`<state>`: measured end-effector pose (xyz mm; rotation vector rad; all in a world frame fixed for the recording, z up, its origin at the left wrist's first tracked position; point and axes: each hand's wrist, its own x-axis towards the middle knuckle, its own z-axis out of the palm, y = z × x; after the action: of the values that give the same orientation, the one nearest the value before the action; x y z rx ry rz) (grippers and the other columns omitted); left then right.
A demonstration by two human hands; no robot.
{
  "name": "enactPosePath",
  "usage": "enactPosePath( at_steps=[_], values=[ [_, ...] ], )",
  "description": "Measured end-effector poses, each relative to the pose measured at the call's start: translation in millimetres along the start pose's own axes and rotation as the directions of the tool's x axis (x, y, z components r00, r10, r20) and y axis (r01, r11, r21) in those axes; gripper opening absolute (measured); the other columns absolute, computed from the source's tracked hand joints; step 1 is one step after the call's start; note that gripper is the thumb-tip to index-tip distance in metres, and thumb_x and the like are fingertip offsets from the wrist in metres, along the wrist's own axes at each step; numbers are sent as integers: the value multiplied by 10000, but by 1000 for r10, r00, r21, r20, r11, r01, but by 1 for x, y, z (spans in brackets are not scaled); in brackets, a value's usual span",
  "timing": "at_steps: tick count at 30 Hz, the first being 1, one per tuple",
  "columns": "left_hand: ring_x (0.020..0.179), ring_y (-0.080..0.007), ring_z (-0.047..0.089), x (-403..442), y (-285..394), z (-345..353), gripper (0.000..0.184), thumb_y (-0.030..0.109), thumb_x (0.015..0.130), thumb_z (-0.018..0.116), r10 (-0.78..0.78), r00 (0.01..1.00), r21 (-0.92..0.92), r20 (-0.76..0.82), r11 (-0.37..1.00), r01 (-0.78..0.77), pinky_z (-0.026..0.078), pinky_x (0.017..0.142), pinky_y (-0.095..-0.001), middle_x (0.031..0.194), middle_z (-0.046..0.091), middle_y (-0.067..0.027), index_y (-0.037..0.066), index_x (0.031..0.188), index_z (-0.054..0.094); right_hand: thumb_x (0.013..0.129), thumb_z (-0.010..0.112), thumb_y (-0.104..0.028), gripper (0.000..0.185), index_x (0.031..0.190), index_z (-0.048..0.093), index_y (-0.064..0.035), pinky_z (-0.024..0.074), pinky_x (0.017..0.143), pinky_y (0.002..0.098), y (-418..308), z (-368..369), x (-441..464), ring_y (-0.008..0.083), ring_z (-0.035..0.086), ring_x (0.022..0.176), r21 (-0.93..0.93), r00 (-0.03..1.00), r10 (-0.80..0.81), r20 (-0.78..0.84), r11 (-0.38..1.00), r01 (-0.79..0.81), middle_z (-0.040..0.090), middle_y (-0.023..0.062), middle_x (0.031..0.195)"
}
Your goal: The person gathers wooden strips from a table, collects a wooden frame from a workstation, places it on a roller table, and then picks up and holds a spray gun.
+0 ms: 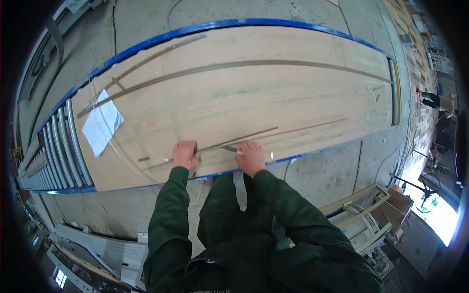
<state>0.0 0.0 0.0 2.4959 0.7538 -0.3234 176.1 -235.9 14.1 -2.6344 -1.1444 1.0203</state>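
Note:
My left hand (185, 155) is closed at the near edge of a long wooden board (234, 102), its fingers curled at the left part of a thin dark strip (239, 137). To the right, my right hand (251, 158) is closed too, at the end of a short grey piece (228, 148) that points left. What lies inside either fist is hidden. A long thin brown strip (312, 126) lies beyond my right hand. Left of my left hand sits a small brown piece (143, 158).
The board rests in a blue frame (244, 21) with metal rollers (73, 141) at the left. White paper (103, 124), a pale cord and long wooden strips (234, 64) lie on it. Wooden framework (361, 205) stands at lower right. Another person (444, 103) is far right.

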Motion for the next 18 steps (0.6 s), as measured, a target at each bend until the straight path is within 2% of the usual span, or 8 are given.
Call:
enactPosePath(
  at_steps=[2,3,5,6,8,12,15,18],
  values=[
    [985,-301,592,7,-7,4,198,192,654,698,92,994,-87,61,992,-86,416,801,-452,911,618,-83,117,820,620,934,691,-434,395,1066,629,-68,493,821,465,14,18,7,248,626,941,229,950,-6,-312,970,81,666,36,967],
    [985,-301,592,-4,-4,-21,198,192,654,698,83,994,-66,76,995,-78,416,801,-452,911,618,-83,117,820,620,934,691,-434,395,1066,629,-68,493,821,465,3,11,1,248,626,941,254,952,-3,-305,964,84,666,36,967],
    [940,-306,591,5,3,-24,178,188,644,683,59,997,-106,-59,992,-65,403,799,-458,854,593,-81,121,797,619,943,679,-427,346,1038,646,-95,512,706,374,15,12,11,195,637,821,947,863,500,75,236,-219,639,22,880],
    [842,-323,613,12,7,-28,182,200,655,702,88,979,-146,-184,982,-116,438,753,-452,796,602,-85,108,789,620,943,679,-427,346,1038,646,-95,512,706,374,21,-2,17,195,637,821,949,861,506,57,241,-205,639,22,880],
    [797,-327,619,23,16,-48,200,222,670,718,14,999,-232,-47,972,-24,459,724,-443,775,610,-87,100,800,629,966,658,-432,340,1019,624,-98,512,682,319,31,-39,29,159,631,763,852,756,463,464,-467,-237,614,7,813],
    [707,-342,638,43,15,-79,281,306,699,771,0,968,-404,251,909,105,507,661,-416,748,645,-100,93,844,660,1007,607,-388,293,960,589,-99,523,617,313,59,-46,68,173,634,721,871,778,500,380,-476,-120,611,31,798],
    [751,-338,649,74,-4,-87,304,343,709,772,48,963,-475,266,876,88,518,692,-424,789,654,-115,100,867,680,1027,569,-325,263,914,562,-87,512,518,318,64,-51,82,181,636,676,929,718,618,321,-354,-111,594,59,773],
    [948,-338,640,126,-41,-110,251,308,762,713,-25,990,-153,-141,988,3,500,831,-456,952,670,-115,123,932,714,1022,562,-290,239,895,530,-91,455,444,305,78,-35,84,186,606,575,938,732,592,337,-276,-208,593,63,744]
  ],
)
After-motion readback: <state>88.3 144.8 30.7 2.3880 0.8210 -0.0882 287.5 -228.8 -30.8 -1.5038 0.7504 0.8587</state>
